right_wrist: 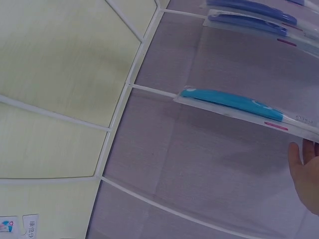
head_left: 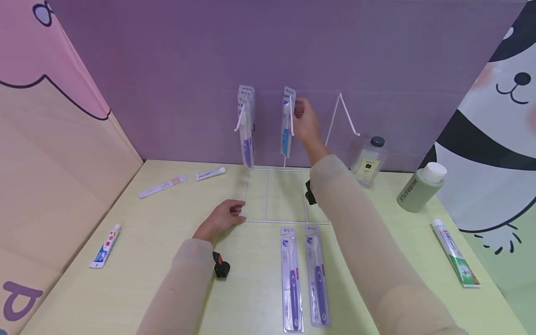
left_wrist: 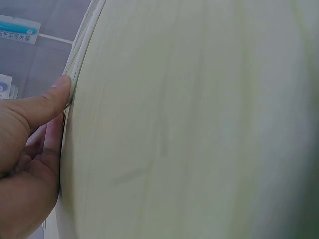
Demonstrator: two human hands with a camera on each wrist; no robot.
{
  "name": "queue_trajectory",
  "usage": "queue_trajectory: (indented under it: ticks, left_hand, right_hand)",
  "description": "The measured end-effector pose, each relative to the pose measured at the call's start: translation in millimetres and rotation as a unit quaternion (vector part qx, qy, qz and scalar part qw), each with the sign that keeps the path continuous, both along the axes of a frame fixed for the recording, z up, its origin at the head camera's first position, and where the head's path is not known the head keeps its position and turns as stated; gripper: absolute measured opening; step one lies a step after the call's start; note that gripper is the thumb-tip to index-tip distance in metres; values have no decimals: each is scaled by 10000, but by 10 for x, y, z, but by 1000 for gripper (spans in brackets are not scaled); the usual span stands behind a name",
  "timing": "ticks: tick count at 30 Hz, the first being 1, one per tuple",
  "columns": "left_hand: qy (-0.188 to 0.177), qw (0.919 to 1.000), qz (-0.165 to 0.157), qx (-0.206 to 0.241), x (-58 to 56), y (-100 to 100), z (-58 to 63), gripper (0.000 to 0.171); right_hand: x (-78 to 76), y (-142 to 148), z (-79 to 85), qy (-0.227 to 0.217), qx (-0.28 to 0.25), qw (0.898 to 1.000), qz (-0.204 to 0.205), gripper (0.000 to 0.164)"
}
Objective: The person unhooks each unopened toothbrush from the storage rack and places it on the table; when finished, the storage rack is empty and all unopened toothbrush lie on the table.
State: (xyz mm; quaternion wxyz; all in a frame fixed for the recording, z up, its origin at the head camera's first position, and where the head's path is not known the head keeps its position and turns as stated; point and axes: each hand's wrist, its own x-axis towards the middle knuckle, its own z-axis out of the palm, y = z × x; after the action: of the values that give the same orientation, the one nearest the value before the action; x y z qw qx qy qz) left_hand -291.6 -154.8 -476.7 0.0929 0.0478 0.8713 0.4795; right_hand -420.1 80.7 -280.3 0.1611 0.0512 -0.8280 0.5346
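A white wire display rack (head_left: 265, 195) stands on the table, with upright hooks at its back. My left hand (head_left: 222, 216) pinches the left side of its base near the front corner, thumb above the wire in the left wrist view. On the middle hook hangs a packaged blue toothbrush (head_left: 286, 135). My right hand (head_left: 306, 122) is at the right edge of that package, its thumb apart from the package in the right wrist view; some fingertips are hidden. Packaged purple toothbrushes (head_left: 247, 139) hang on the left hook. The right hook (head_left: 348, 114) carries nothing.
Two packaged purple toothbrushes (head_left: 292, 284) lie in front of the rack. Toothpaste tubes (head_left: 104, 246) and a narrow box (head_left: 162, 186) lie on the left. A clear bottle (head_left: 368, 163), a green bottle (head_left: 420, 188) and a green-white tube (head_left: 456, 253) are on the right.
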Motion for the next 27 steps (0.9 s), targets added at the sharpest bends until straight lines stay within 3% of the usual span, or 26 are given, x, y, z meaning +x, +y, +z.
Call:
queue_trajectory:
  ticks: [4,11,17,27]
  left_hand:
    - [12,10000,-40,-3,11,23,12,50]
    - [-12,10000,22,-56,29,33,25,49]
    - [-37,10000,26,-35,17,30,28,50]
    - [-137,9998,-11,-113,33,67,54,50]
  right_hand:
    - [-11,-8,-17,128,-149,9998,-19,37]
    - [-7,39,2,248,251,9992,-169,36]
    - [6,117,66,320,226,9990,-226,38]
    - [259,274,-12,472,-245,9985,-97,35]
